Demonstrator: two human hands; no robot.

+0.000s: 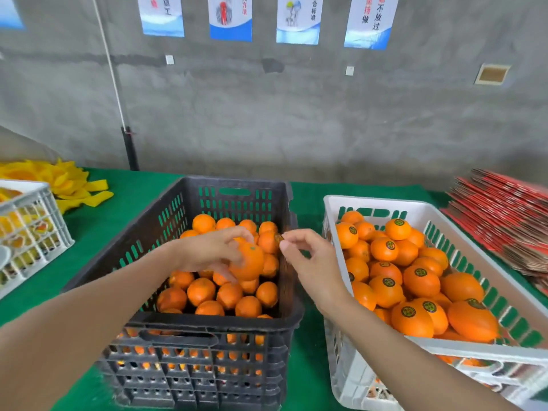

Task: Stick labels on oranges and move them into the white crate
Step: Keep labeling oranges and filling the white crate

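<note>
My left hand (212,252) grips an unlabelled orange (248,261) above the black crate (207,330), which holds several bare oranges. Just to the right of that orange, my right hand (308,259) pinches a small dark label (278,238) between thumb and fingertip. The label is close to the orange and apart from it. On the right stands the white crate (370,204), filled with several oranges (421,280) that carry round dark labels.
Both crates stand on a green table cover (98,229). A second white crate (32,229) and yellow foam nets (74,185) lie at the left. Stacked red flat cartons (501,212) lie at the far right. A grey wall with posters rises behind.
</note>
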